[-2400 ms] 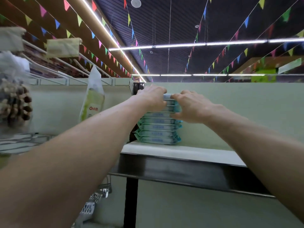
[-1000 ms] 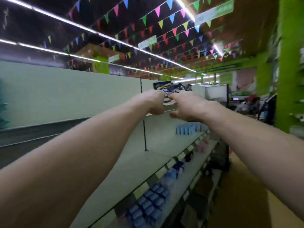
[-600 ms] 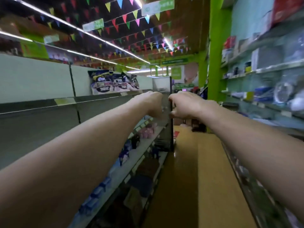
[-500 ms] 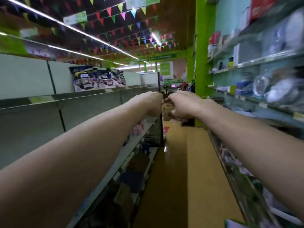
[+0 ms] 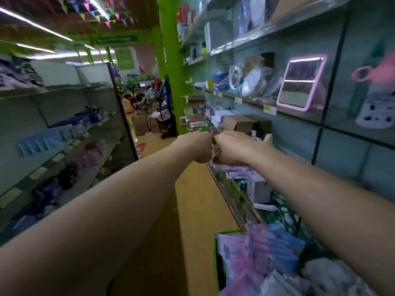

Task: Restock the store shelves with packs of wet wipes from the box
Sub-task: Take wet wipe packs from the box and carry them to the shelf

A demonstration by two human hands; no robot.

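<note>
My left hand (image 5: 197,146) and my right hand (image 5: 230,148) are stretched out in front of me, knuckles almost touching, over the aisle. Both have curled fingers and I see nothing held in either. A row of blue packs (image 5: 40,142), blurred, stands on a middle shelf of the left rack. At the bottom right a green-edged container (image 5: 218,259) holds pink and blue soft packs. The stack of wet wipes from earlier is out of view.
A yellow-floored aisle (image 5: 192,210) runs ahead between the left rack (image 5: 64,90) and the right shelves (image 5: 245,99). A green pillar (image 5: 168,60) and cardboard boxes (image 5: 140,124) stand at its far end. A pink-framed mirror (image 5: 301,82) sits on the right shelf.
My hands have come off the wet wipes stack and stay held out together with curled fingers. The view has swung right, from that shelf to the aisle and the right-hand shelves.
</note>
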